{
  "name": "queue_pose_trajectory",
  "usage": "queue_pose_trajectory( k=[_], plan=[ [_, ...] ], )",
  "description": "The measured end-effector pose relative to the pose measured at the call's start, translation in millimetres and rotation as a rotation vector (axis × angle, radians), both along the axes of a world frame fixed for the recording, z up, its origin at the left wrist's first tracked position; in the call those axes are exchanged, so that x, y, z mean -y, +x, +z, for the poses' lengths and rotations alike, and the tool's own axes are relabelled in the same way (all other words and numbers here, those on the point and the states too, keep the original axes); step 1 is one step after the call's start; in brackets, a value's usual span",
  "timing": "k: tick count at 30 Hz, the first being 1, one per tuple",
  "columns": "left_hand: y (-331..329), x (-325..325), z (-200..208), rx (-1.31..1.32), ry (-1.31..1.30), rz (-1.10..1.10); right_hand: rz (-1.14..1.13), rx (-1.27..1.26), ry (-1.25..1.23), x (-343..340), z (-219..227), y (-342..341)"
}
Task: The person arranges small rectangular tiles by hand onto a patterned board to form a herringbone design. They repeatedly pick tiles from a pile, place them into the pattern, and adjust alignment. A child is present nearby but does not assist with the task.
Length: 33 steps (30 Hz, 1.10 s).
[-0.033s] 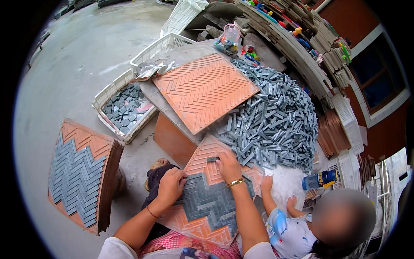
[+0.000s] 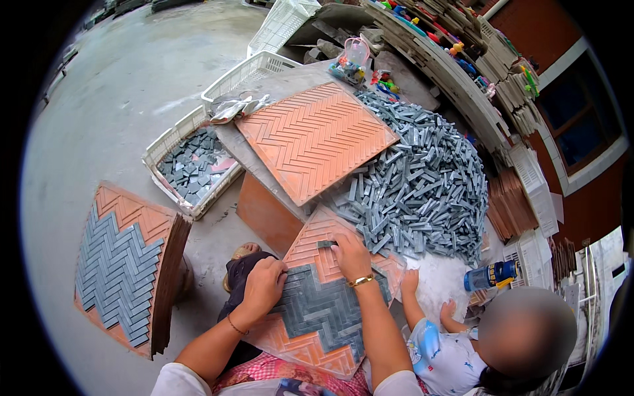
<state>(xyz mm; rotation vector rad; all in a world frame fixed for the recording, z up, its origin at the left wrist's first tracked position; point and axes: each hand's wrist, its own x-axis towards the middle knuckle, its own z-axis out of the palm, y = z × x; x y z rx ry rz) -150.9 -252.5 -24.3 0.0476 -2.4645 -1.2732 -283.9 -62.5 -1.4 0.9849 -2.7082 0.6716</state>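
A grooved orange herringbone tray [image 2: 306,235] lies tilted across my lap. Grey strip tiles [image 2: 316,310] fill its middle in a zigzag pattern, with bare orange grooves above and below. Over the upper grooves my right hand [image 2: 350,256] pinches a small dark grey strip tile [image 2: 326,244] between thumb and fingers. My left hand [image 2: 265,285] is closed at the tray's left edge, next to the laid tiles. Its fingers are curled under, hiding whatever they grip.
A heap of loose grey strip tiles [image 2: 419,178] rises beyond my right hand. An orange tray [image 2: 317,142] lies ahead; a partly tiled tray [image 2: 119,270] tops a stack at left. A white crate [image 2: 158,146] holds tile pieces. Close at right sits a small person [image 2: 439,350], near a blue bottle [image 2: 490,275].
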Motion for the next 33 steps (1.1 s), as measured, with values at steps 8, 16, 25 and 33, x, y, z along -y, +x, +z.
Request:
queue_pose_trajectory(
  k=[8,16,25,33],
  plan=[
    [-2,-4,-5,-0.033,-0.134,0.056,0.323,0.077,0.053,16,9,11],
    [-4,-2,-1,-0.070,-0.091,0.044,0.381,0.260,0.022,23,0,10],
    [12,0,14,0.024,-0.019,0.102,0.154,0.408,-0.067,31,12,19],
    [29,-24,-2,0.029,-0.257,-0.013,0.220,0.187,-0.017,22,-4,28]
  ],
)
